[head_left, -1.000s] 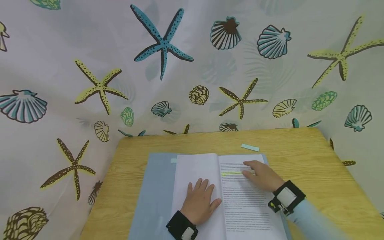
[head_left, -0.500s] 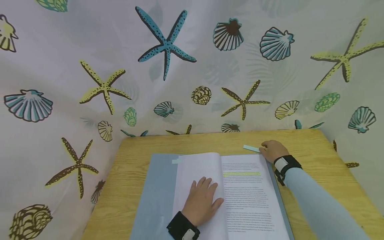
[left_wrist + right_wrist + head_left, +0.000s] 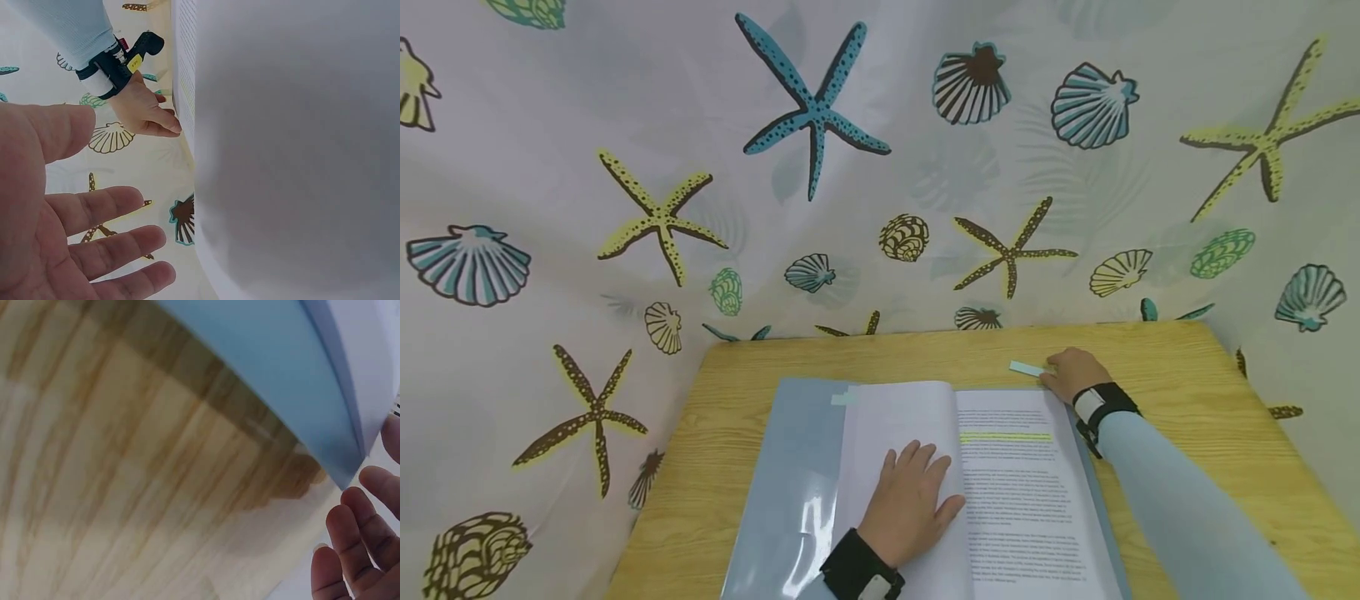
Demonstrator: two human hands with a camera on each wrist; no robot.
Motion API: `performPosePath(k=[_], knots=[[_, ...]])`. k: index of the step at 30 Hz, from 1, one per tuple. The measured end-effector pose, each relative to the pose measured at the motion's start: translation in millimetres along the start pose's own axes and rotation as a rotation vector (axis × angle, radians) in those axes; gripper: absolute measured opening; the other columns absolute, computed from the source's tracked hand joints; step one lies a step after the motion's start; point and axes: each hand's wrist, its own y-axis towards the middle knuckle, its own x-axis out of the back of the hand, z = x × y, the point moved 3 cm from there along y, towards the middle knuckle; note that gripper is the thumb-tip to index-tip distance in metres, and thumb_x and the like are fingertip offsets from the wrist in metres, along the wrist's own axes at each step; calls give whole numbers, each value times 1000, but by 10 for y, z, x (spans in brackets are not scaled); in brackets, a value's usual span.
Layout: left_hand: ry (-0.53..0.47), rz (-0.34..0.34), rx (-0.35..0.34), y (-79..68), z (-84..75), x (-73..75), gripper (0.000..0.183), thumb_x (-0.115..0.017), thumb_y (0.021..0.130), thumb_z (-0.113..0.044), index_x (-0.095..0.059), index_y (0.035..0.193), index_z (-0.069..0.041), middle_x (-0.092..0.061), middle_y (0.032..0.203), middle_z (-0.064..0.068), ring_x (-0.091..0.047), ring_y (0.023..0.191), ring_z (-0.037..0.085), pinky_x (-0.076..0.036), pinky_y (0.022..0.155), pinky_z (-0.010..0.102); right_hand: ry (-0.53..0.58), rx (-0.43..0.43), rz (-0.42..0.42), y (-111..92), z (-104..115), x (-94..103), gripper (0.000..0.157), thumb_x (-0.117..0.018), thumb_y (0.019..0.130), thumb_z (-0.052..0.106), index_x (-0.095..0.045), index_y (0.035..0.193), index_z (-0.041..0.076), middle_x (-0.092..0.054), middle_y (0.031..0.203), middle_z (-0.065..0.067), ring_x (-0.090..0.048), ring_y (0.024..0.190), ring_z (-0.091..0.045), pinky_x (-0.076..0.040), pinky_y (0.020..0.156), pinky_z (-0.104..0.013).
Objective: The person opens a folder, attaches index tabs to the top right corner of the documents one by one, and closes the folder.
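Observation:
A blue-covered booklet [image 3: 793, 450] lies open on the table. Its left page [image 3: 887, 408] is blank white; the printed right page [image 3: 1015, 500] carries a yellow highlighted line. My left hand [image 3: 910, 504] rests on the left page, fingers spread and thumb towards the fold. At the booklet's far right corner is my right hand [image 3: 1071, 373], its fingertips close to the page corner and to the right end of a pale blue strip [image 3: 1025, 367]. In the right wrist view a gap shows between thumb and fingers, right at the cover corner [image 3: 334, 465].
A wood-grain table [image 3: 700, 483] bears the booklet. Another pale tab [image 3: 844, 398] sits at the left page's upper edge. Behind and on both sides hangs a white cloth [image 3: 850, 167] printed with starfish and shells.
My right hand has moved from over the printed page out to the booklet's far right corner, then shifted slightly left. The left hand stays on the left page.

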Motion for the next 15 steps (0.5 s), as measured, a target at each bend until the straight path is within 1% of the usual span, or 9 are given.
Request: performPosePath(k=[5, 9, 12, 15], knots=[[8, 9, 5, 2, 1, -16, 49, -58, 90, -48, -58, 123, -13, -56, 127, 10, -42, 123, 31, -37, 96, 59, 6, 12, -2, 12, -5, -42, 37, -66, 85, 22, -64, 111, -4, -62, 109, -27, -57, 99, -41, -47, 84, -55], [11, 11, 6, 12, 3, -15, 49, -59, 89, -48, -58, 124, -13, -56, 127, 9, -42, 123, 31, -37, 96, 59, 14, 16, 0, 35, -35, -83, 33, -67, 85, 20, -66, 107, -4, -63, 106, -26, -59, 92, -37, -49, 79, -53], [13, 15, 7, 18, -1, -3, 49, -59, 89, -48, -58, 124, -13, -56, 128, 10, -42, 123, 31, -37, 96, 59, 18, -1, -5, 56, -51, -119, 30, -69, 84, 20, -67, 104, -2, -63, 102, -24, -59, 87, -34, -50, 76, -51], [20, 6, 4, 17, 0, 9, 49, -59, 89, -48, -58, 123, -13, -56, 127, 11, -43, 122, 31, -38, 96, 59, 49, -24, -19, 73, -51, -141, 25, -70, 83, 17, -67, 100, -2, -63, 96, -21, -57, 80, -31, -50, 71, -48]])
